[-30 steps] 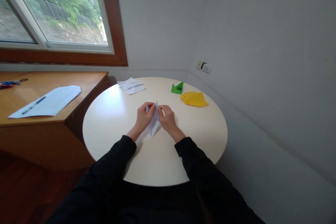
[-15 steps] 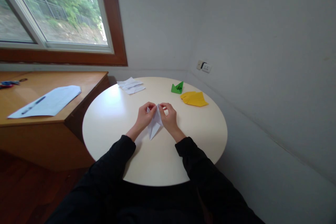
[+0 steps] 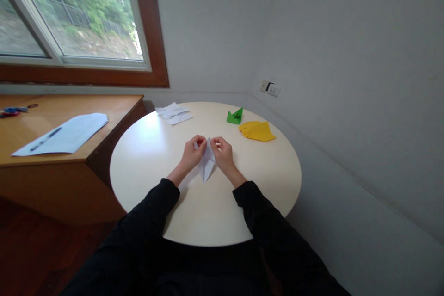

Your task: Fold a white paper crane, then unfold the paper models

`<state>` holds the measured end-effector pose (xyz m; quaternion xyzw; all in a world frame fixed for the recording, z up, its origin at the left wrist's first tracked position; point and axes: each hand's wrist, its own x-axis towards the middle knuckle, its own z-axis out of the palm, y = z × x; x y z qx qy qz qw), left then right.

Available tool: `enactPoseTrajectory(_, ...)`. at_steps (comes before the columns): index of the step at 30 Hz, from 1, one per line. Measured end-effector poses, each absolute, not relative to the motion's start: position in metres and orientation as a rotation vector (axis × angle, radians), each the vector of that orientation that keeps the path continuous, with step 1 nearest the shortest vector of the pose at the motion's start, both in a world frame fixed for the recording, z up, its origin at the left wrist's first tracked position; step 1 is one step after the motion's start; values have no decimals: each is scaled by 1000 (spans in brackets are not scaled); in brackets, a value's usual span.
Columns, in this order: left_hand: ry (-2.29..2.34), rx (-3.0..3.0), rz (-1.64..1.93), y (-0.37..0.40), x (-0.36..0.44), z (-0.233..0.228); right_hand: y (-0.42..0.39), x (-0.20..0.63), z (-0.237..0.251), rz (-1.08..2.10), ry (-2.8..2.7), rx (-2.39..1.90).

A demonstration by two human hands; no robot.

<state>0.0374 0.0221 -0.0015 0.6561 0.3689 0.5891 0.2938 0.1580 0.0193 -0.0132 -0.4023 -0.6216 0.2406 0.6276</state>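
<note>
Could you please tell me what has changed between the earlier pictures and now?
The lower tip of the folded white paper has swung slightly to the right. Nothing was let go: the left hand and right hand keep their grip. The green folded paper and yellow paper stayed in place.

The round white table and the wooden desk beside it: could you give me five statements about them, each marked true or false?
1. The left hand and right hand both hold a piece of folded white paper. True.
2. The folded green paper shape is on the round white table. True.
3. The yellow paper piece is to the left of the green shape. False: it lies to its right, nearer the person.
4. A slim dark pen lies on a pale sheet on the brown wooden desk. True.
5. The right hand rests on the loose white papers. False: they lie at the table's far left, apart from both hands.
</note>
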Motion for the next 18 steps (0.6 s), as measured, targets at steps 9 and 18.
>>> enactPoseTrajectory(9,939,1668,1541,23,38,-4,18,157,-15,484,-1503,-939)
enactPoseTrajectory(18,841,1511,1502,24,38,-5,21,159,-19,474,-1506,-948)
